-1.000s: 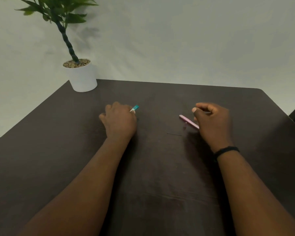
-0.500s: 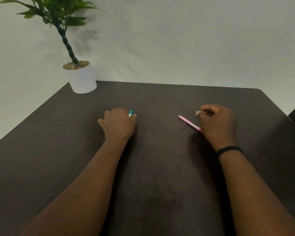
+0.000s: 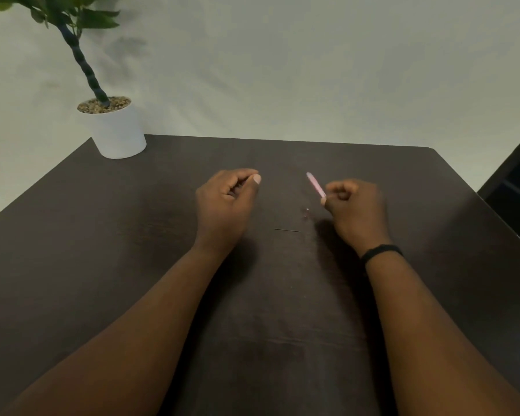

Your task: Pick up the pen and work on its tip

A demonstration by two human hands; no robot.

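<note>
My left hand [image 3: 225, 202] hovers over the dark table [image 3: 132, 235] with its fingers curled and the thumb pressed to the forefinger. The small teal-tipped thing it held earlier is hidden inside the fingers. My right hand [image 3: 354, 208] pinches a thin pink stick [image 3: 315, 184] that points up and to the left. A black band [image 3: 380, 253] circles that wrist. Between the hands a thin needle [image 3: 287, 230] lies flat on the table. Just right of it, near the right hand, sits a tiny shiny bit [image 3: 306, 212].
A white pot [image 3: 117, 130] with a green plant [image 3: 72, 40] stands at the table's far left corner. A pale wall rises behind the table. Dark furniture [image 3: 517, 181] shows past the right edge.
My left hand has moved right toward the middle and turned, so the teal tip no longer shows. My right hand has tipped the pink stick up more steeply.
</note>
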